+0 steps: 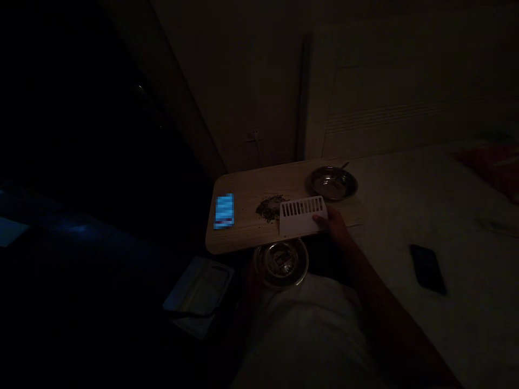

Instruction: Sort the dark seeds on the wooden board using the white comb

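Note:
My right hand (335, 224) grips the right side of a flat white piece with a row of slots (300, 222), its thumb on top. The piece stands over the near part of a small wooden table (239, 237). Just left of it lies a loose pile of dark, crumbly bits with some paler ones (267, 209). Below the table's front edge is a shiny metal bowl (302, 270), with some dark bits inside. At its left rim, my left hand (252, 278) holds the bowl, though deep shadow hides most of the fingers.
A second metal bowl (334, 186) with a utensil handle sits at the table's back right corner. On the left lies a lit, blurred-out screen (224, 210). A dark phone (428, 269) rests on the bed (466, 227). A pale container (198, 294) stands lower left.

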Demonstrator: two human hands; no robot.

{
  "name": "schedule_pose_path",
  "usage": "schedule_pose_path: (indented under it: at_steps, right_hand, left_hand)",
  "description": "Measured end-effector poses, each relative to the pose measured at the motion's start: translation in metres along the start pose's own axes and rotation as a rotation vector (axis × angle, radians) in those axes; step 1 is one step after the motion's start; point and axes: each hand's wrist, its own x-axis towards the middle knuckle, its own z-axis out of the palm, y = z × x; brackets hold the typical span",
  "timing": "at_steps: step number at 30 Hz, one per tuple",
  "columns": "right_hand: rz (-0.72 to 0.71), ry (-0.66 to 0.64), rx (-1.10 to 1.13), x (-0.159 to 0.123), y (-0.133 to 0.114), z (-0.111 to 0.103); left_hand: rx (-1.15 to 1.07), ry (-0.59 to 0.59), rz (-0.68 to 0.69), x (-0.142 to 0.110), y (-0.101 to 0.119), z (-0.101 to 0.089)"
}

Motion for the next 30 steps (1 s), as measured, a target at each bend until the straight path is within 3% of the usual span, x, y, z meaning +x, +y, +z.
schedule_pose_path:
  at_steps: [5,13,30]
  right_hand:
    - [0.048,-0.062,0.030,-0.001,0.000,-0.002]
    - [-0.124,0.171,-0.044,0.008,0.007,0.001]
    - [-0.187,0.126,-0.149,0.017,0.010,0.013]
  left_hand:
    - [0.022,-0.021,0.003,-0.003,0.002,-0.004]
    - [0.001,-0.007,-0.013,0.000,0.000,-0.002]
    - [0.028,0.000,-0.002,-0.002,-0.008,-0.002]
